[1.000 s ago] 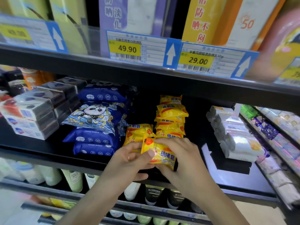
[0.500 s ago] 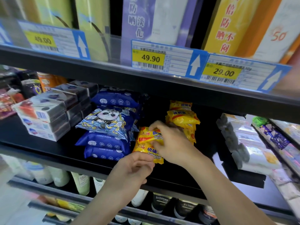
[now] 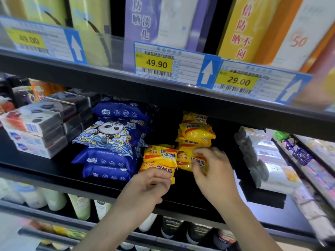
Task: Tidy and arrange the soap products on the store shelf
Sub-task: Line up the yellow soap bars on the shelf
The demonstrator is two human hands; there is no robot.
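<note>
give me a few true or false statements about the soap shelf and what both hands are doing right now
1. The left hand touches the lower pack of the short front stack of yellow plastic soap packs. True.
2. The right hand rests on the dark blue panda-print pouches. False: it is at the front yellow soap pack at the foot of the taller yellow stack.
3. The blue pouches lie to the right of the yellow soap packs. False: they lie to the left.
4. The yellow price tag above the blue pouches reads 49.90. True.
5. Grey and white boxed soaps are stacked at the shelf's left end. True.
</note>
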